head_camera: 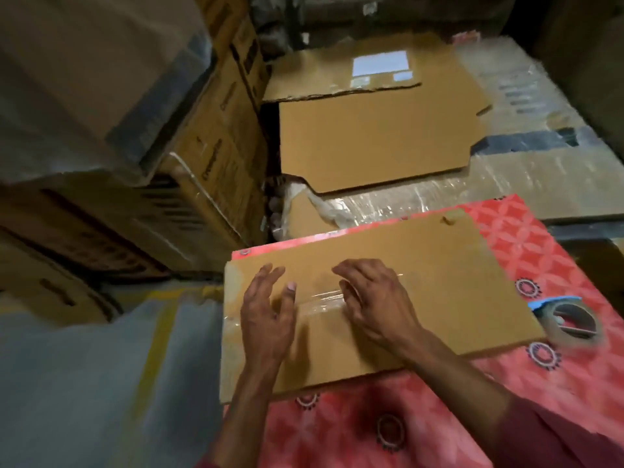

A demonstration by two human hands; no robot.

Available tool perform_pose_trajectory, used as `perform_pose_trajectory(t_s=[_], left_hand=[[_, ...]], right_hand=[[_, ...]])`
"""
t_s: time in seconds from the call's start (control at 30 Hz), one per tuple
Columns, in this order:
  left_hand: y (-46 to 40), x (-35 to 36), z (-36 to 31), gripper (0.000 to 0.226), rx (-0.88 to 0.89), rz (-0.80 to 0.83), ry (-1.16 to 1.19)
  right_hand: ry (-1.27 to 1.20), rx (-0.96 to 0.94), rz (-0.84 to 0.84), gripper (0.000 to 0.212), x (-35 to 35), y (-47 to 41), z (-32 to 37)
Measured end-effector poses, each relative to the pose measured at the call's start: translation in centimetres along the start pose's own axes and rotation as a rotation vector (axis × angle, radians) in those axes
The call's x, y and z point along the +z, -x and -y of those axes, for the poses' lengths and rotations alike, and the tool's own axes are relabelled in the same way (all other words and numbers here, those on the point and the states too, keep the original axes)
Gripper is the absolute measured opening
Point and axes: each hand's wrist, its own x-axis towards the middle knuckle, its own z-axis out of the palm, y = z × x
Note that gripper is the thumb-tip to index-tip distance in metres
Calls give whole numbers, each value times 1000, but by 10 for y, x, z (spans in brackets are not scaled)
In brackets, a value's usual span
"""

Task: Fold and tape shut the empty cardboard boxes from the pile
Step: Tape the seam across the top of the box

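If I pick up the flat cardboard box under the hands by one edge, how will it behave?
The flat cardboard box looks thin and wide, so it is probably light and may bend at its creases. Its glossy clear tape could feel slippery. It lies flat, so it is unlikely to roll.

both hands (266, 315) (374, 298) press clear tape (324, 295) onto flat cardboard box (439, 282).

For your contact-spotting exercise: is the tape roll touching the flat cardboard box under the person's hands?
Cannot tell. In the head view the tape roll sits right at the right edge of the cardboard box, but motion blur hides whether a gap separates them.
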Motion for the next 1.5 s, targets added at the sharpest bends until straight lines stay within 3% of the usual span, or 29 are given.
perform_pose_trajectory(t_s=[0.1, 0.2, 0.33, 0.4, 0.5, 0.6, 0.77, 0.87, 1.03, 1.17, 1.23, 1.33, 1.4, 1.5], left_hand=[[2, -55, 54, 39, -289, -156, 281], [5, -87, 84, 56, -541, -181, 727], [10, -98, 93, 84, -592, -31, 1042], [12, -86, 106, 88, -595, 87, 1146], [17, -72, 121, 93, -623, 255, 1171], [39, -45, 154, 98, -697, 291, 1265], [40, -59, 162, 114, -786, 304, 1179], [24, -77, 143, 120, -696, 270, 1174], [21, -60, 132, 118, -581, 358, 849], [40, -51, 161, 98, -730, 484, 837], [43, -59, 161, 91, -770, 376, 688], [35, -80, 123, 65, -687, 60, 425], [35, -84, 87, 48, -473, -100, 313], [47, -61, 36, 46, -160, -137, 215]], right_hand=[[-11, -74, 83, 34, 49, 0, 50], [-3, -123, 169, 37, 84, 3, 85], [71, -156, 280, 45, 112, 9, 113], [106, -154, 324, 48, 120, 13, 118], [171, -193, 359, 51, 125, 17, 122], [216, -211, 381, 53, 126, 16, 125], [237, -218, 397, 52, 126, 15, 130], [235, -191, 407, 52, 126, 15, 130], [253, -210, 406, 48, 126, 16, 128], [267, -196, 415, 49, 125, 17, 128], [224, -180, 413, 48, 125, 15, 129], [82, -201, 410, 42, 117, 12, 124], [40, -244, 417, 40, 101, 11, 114], [78, -196, 429, 43, 58, 3, 72]])
